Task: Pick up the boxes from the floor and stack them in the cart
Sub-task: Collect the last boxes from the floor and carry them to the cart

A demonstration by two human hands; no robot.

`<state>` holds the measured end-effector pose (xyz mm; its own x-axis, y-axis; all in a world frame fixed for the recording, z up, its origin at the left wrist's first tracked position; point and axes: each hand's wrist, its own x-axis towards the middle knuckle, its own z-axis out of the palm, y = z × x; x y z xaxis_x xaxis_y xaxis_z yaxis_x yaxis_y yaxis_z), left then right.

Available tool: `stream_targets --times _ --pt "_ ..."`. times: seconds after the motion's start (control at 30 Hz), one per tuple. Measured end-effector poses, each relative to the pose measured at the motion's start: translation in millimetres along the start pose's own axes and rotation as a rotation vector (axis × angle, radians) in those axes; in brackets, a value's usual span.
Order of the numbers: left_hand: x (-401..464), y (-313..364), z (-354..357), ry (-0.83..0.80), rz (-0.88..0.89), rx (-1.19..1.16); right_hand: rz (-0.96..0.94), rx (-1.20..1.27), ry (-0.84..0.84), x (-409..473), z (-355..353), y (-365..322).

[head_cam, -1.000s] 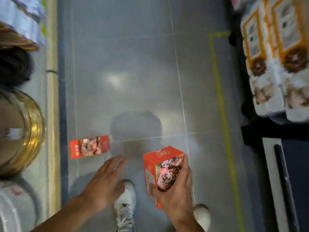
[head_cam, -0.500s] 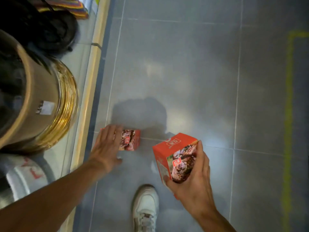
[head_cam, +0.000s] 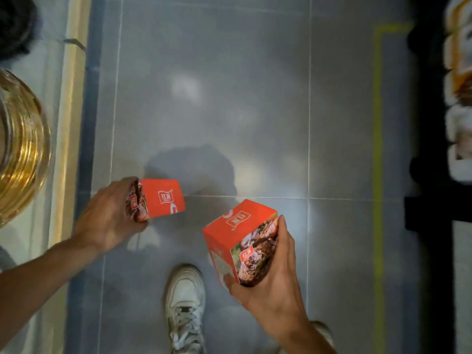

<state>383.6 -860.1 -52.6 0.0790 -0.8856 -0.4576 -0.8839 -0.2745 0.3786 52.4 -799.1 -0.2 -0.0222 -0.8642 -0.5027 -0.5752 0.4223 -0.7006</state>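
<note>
1. At the near edge of the floor, your white sneaker stands on the grey tiles, laces up, between your two forearms.
2. Just right of the sneaker, your right hand is closed around an orange box: fingers run up its photo-printed face and the thumb presses the side nearest the shoe. The box is tilted, its orange logo panel facing up and away from you, and it is held clear of the tiles.
3. A little farther out and towards the left side of the floor, your left hand grips a second orange box by its photo-printed end, fingers curled over the far edge and thumb under the near one. Its logo panel faces up. Whether its far end touches the tile or hangs just above it, you cannot tell.
4. The two boxes are apart, with bare tile and a grout line between them.
5. Beyond the boxes, a dark shadow lies on the tiles, with pale light glare farther out.
6. Along the left edge of the floor runs a blue strip and a cream kerb; a gold-rimmed round vessel sits past it.
7. Towards the right edge, a yellow tape line runs away from you and turns a corner at the far end.
8. Past that line, a black frame carries white and orange packages, blurred at the picture's edge.
</note>
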Motion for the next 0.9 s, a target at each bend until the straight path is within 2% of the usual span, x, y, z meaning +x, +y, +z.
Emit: stream_targets --times 0.23,0.47,0.63,0.9 --pt "-88.6 105.7 -111.2 0.031 -0.083 -0.481 -0.026 0.069 0.129 -54.8 -107.6 -93.2" --pt "-178.0 217.2 -283.1 0.107 0.037 -0.48 -0.146 0.13 0.191 -145.6 -238.9 -253.9" --pt "-244.7 277.1 -407.9 0.151 0.127 -0.638 -0.292 0.099 0.205 -212.8 -324.2 -354.0" --pt "-330.5 341.8 -553.5 0.296 0.201 -0.763 -0.404 0.132 0.318 -287.1 -401.7 -472.2"
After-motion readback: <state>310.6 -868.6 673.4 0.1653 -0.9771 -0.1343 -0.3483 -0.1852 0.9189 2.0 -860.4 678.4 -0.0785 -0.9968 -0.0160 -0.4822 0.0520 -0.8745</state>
